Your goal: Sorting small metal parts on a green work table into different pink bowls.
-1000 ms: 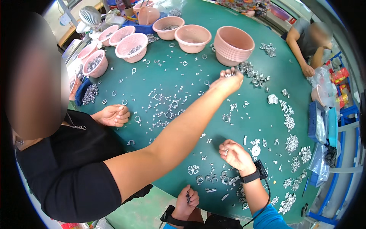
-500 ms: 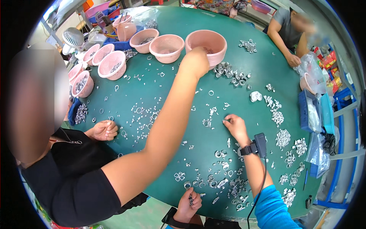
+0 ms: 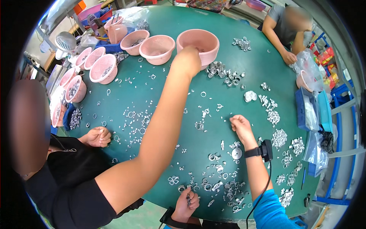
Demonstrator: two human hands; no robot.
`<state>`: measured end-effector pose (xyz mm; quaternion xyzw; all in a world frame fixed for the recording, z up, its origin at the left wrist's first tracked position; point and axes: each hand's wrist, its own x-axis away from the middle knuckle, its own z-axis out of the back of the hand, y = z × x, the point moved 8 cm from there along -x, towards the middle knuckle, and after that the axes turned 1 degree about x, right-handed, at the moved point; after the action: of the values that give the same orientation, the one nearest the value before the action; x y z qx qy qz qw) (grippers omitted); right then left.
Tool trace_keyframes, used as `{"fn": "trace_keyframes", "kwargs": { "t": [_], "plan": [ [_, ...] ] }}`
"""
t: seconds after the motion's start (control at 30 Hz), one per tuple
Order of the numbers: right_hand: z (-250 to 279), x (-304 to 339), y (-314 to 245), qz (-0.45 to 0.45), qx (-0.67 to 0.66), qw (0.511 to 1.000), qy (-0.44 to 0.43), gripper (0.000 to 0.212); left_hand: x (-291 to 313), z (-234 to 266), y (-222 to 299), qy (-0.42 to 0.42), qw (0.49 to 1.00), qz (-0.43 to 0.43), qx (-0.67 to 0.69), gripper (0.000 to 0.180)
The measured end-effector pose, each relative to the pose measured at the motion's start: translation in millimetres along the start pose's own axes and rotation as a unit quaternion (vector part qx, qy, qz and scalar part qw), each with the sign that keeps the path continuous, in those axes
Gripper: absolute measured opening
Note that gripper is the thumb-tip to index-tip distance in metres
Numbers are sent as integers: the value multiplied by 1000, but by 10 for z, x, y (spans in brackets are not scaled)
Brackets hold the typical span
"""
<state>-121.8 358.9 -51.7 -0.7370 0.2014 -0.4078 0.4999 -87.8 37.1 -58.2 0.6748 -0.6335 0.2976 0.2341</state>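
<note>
My left hand (image 3: 187,204) is at the table's near edge, its fingers curled around a few small silvery metal pieces (image 3: 188,198). Just above it lie silver rings (image 3: 207,187) and a four-petal openwork metal piece (image 3: 173,179). Over the middle right of the green table, my right hand (image 3: 241,126) has its thumb and forefinger pinched together. Whatever sits between those fingertips is too small to make out. A small cluster of ring-like metal parts (image 3: 199,125) lies to its left, and a round silver disc (image 3: 236,153) lies below, beside my right wrist.
A co-worker's arm (image 3: 162,126) crosses the table from the left, its hand in a large pink basket (image 3: 198,36). More pink baskets (image 3: 157,57) line the far left. Piles of silver parts (image 3: 279,138) cover the right side. Another person (image 3: 288,57) sits far right near blue trays (image 3: 306,108).
The view has shifted slightly. My right hand has moved a little right, away from the ring-part cluster, still pinched. My left hand keeps its pieces by the near edge.
</note>
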Motion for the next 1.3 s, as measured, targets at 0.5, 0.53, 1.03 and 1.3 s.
{"fn": "trace_keyframes", "kwargs": {
  "t": [0.5,0.53,1.03,1.3],
  "plan": [
    [168,-121,-92,-13,-217,976,27,5,-396,-888,669,-92,995,-16,-19,37],
    [341,-179,-104,2,-107,990,91,6,-412,-1145,790,-141,990,-9,-27,37],
    [-381,-117,-86,-122,-344,928,-66,4,-62,1,108,9,1000,-7,17,37],
    [-791,-54,111,122,265,954,-62,11,-14,-30,99,-1,1000,-2,14,37]
  ]
}}
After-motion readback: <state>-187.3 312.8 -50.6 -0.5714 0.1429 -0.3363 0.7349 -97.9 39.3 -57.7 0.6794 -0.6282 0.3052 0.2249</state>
